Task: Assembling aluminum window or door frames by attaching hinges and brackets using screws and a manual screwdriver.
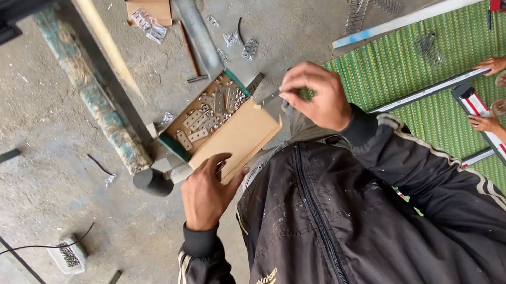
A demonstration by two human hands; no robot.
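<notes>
The left hand [205,195] gripped the box [217,125] from below, holding it above the floor [23,134]. The right hand [318,96], beside the box, pinched a small metal piece [269,97]. Tilted, the box looked likely to spill its brackets [204,119]; the pinched piece could slip.

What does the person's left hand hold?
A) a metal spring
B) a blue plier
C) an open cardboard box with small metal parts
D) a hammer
C: the left hand grips the flap of the open cardboard box, with small metal parts inside.
</notes>
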